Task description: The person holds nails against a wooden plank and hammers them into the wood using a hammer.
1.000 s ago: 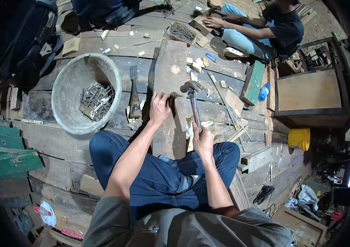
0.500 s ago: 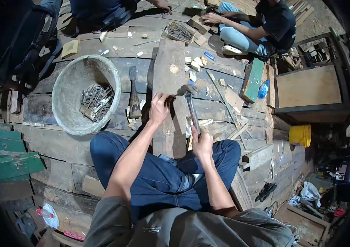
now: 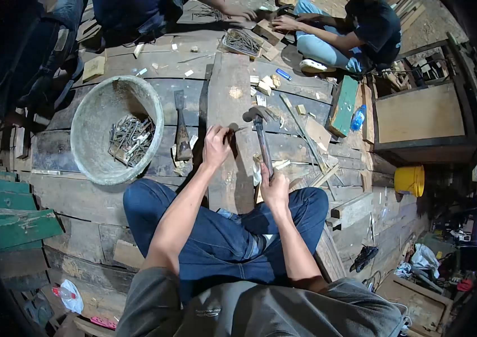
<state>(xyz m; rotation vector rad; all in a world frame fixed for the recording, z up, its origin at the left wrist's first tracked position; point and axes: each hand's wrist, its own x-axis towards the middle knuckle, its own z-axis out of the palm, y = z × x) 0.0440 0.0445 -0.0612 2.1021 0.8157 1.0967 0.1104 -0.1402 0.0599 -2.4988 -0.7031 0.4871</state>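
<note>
My right hand (image 3: 275,188) is wrapped round the handle of a hammer (image 3: 263,145), whose head is raised a little right of the left hand's fingertips. On the wooden plank (image 3: 231,73) in front of me, my left hand (image 3: 216,147) is closed in a pinch. A thin dark nail (image 3: 239,129) appears to stick out from its fingers toward the right; the fingers hide most of it. Left of the plank lies a chisel-like tool (image 3: 182,135) with a flat blade. A large grey tub (image 3: 87,151) holding several nails and metal bits (image 3: 131,140) stands farther left.
A tray of nails (image 3: 242,42) sits beyond the plank. Wood offcuts (image 3: 265,87), a blue lighter (image 3: 284,74) and long sticks (image 3: 306,137) lie to the right. A green block (image 3: 343,106), a wooden cabinet (image 3: 421,118) and a yellow bucket (image 3: 408,181) stand farther right. Other people sit at the far side.
The hammer head has shifted slightly up and away from the left hand's fingertips. My left hand stays nearly in place, still pinching. A co-worker's hand at the top has moved right.
</note>
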